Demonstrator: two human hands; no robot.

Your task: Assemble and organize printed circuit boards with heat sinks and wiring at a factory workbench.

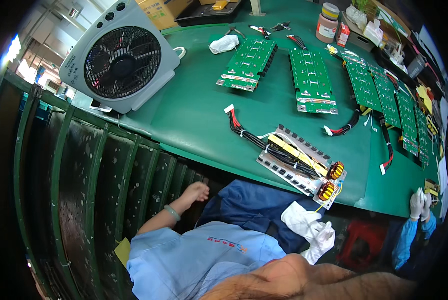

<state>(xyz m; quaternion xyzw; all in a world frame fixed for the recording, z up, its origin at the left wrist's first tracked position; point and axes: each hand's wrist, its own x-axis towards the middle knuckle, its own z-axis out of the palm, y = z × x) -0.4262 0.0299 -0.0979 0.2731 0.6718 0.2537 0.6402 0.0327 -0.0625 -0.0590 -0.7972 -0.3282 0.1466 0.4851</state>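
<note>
My left hand (197,191), bare and with a bracelet at its wrist, is held in a loose fist below the table edge; nothing shows in it. Over my lap, my right hand (322,241) wears a white glove, its fingers bent together. A second white glove (299,219) lies against those fingers and seems held by them. Just beyond, at the table's front edge, a metal heatsink assembly (284,167) lies aslant, bearing a yellow strip, black cables and two copper-wound coils (328,191). A cable bundle with a white connector (229,108) stretches from it to the far left.
Several green circuit boards (311,75) with cable tails stand across the green table (194,120). A grey box fan (121,62) is at the left. Pliers (281,26) and a jar (327,27) lie farther back. At the far right, a co-worker's gloved hands (420,204) work at the table.
</note>
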